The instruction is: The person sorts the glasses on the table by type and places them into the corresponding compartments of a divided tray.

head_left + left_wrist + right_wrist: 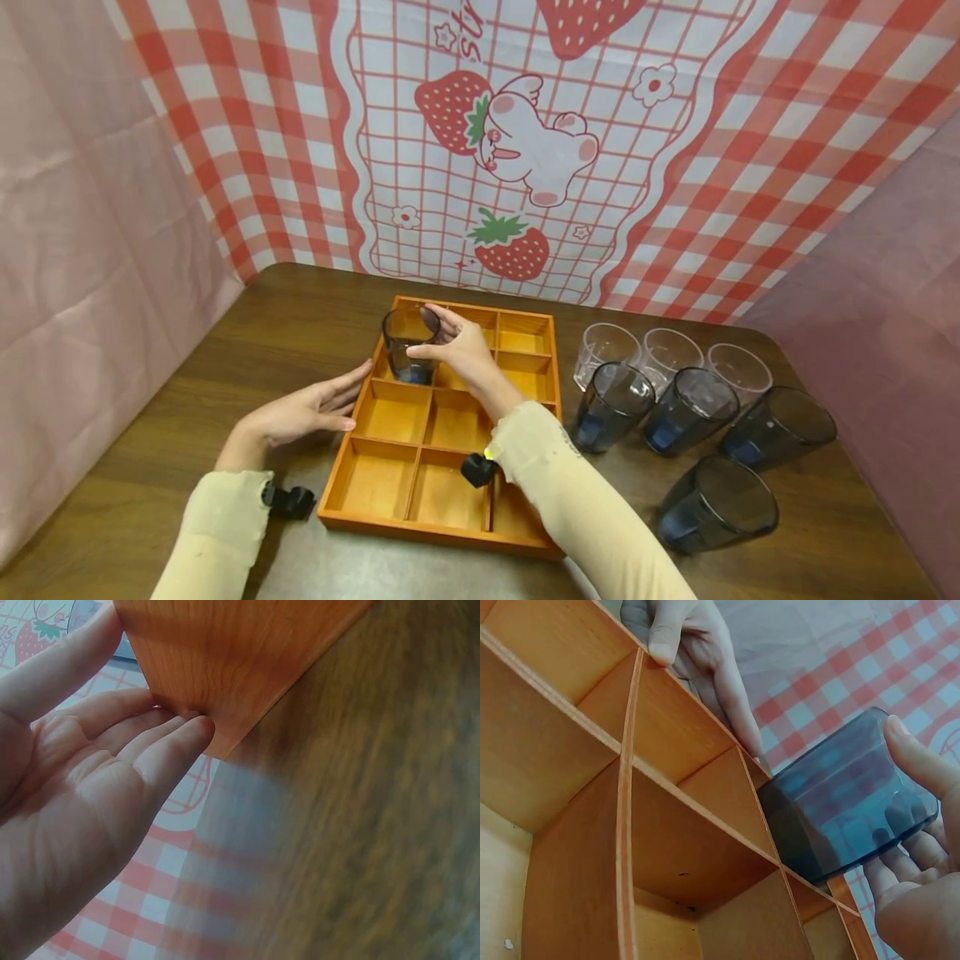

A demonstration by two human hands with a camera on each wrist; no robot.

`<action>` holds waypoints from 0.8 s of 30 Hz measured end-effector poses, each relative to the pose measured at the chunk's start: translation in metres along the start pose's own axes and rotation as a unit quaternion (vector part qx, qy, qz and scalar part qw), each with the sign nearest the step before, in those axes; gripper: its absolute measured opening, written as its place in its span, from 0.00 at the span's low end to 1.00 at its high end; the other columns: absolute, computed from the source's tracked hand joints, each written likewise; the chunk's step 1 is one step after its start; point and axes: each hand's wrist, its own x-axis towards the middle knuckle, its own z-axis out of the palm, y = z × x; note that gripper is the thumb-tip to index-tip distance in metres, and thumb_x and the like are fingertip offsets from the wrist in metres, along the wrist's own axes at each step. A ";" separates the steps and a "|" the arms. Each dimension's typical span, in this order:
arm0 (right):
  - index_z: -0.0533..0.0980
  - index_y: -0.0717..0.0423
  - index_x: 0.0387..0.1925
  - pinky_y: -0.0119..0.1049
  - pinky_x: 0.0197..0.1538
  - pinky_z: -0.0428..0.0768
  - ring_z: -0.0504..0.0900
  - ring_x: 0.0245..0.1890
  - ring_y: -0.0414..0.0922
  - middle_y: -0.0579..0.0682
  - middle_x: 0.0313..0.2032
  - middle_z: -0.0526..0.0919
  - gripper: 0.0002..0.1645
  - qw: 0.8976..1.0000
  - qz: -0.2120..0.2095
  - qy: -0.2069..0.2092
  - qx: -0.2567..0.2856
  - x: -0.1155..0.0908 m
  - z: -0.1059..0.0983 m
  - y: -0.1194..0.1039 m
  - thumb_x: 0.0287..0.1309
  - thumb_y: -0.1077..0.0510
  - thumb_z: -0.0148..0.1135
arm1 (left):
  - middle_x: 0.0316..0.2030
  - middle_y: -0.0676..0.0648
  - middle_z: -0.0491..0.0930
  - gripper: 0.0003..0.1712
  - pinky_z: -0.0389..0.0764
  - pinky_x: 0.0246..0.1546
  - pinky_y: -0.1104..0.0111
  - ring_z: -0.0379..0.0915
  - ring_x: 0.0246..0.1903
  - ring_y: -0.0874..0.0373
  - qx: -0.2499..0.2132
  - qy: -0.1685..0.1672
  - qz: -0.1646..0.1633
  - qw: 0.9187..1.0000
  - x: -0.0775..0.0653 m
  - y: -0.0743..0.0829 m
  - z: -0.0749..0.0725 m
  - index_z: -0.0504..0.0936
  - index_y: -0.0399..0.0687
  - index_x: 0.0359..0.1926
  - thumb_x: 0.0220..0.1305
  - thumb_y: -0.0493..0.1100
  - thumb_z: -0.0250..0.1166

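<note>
A dark tinted drinking glass [408, 354] stands roughly upright in a left-column compartment toward the back of the wooden divided box [386, 527]. My right hand [467, 350] pinches its rim between thumb and fingers. In the right wrist view the lower part of the glass [832, 799] is down between the dividers, and its base is hidden. My left hand [303, 412] lies along the box's left side, fingers extended and touching the outer wall. In the left wrist view the fingertips [196, 729] rest against the wooden wall [225, 660].
Right of the box stand three clear glasses [609, 346] in a back row, with several dark glasses [690, 412] in front of them. One dark glass [716, 507] is nearest the front. A checked strawberry cloth [525, 167] hangs behind the wooden table [150, 425].
</note>
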 end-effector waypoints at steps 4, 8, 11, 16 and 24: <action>0.69 0.39 0.66 0.45 0.71 0.68 0.67 0.70 0.49 0.47 0.68 0.69 0.44 1.000 -0.001 -0.005 0.000 -0.001 0.000 0.002 0.48 0.61 0.75 | 0.76 0.36 0.28 0.48 0.49 0.70 0.43 0.33 0.73 0.32 -0.001 0.002 0.000 1.000 0.001 -0.001 0.000 0.33 0.45 0.77 0.70 0.39 0.57; 0.68 0.38 0.67 0.45 0.72 0.67 0.65 0.70 0.49 0.47 0.70 0.67 0.44 1.000 0.003 -0.007 -0.006 -0.002 0.000 0.004 0.48 0.60 0.75 | 0.76 0.36 0.29 0.49 0.50 0.70 0.44 0.34 0.73 0.33 0.006 0.004 -0.004 1.000 0.001 0.000 0.000 0.33 0.46 0.77 0.70 0.39 0.57; 0.67 0.38 0.67 0.45 0.72 0.65 0.64 0.71 0.49 0.47 0.71 0.65 0.45 1.000 0.003 -0.009 -0.015 -0.002 -0.001 0.005 0.49 0.59 0.75 | 0.76 0.35 0.30 0.49 0.51 0.70 0.44 0.35 0.73 0.32 0.005 0.004 -0.004 1.000 0.001 0.001 0.001 0.33 0.46 0.77 0.69 0.40 0.58; 0.65 0.40 0.69 0.45 0.74 0.63 0.62 0.73 0.48 0.47 0.71 0.64 0.46 0.999 -0.005 -0.024 -0.037 -0.003 -0.003 0.004 0.50 0.58 0.74 | 0.76 0.35 0.30 0.48 0.51 0.70 0.45 0.35 0.73 0.32 0.003 0.005 0.003 1.000 0.003 -0.001 0.000 0.34 0.44 0.77 0.69 0.39 0.58; 0.59 0.46 0.73 0.44 0.75 0.61 0.59 0.74 0.47 0.48 0.73 0.61 0.45 0.997 -0.022 -0.050 -0.057 -0.013 -0.008 -0.004 0.56 0.59 0.69 | 0.76 0.35 0.30 0.49 0.51 0.70 0.49 0.36 0.74 0.33 0.011 0.014 0.003 1.000 0.003 -0.002 0.000 0.35 0.45 0.77 0.68 0.39 0.59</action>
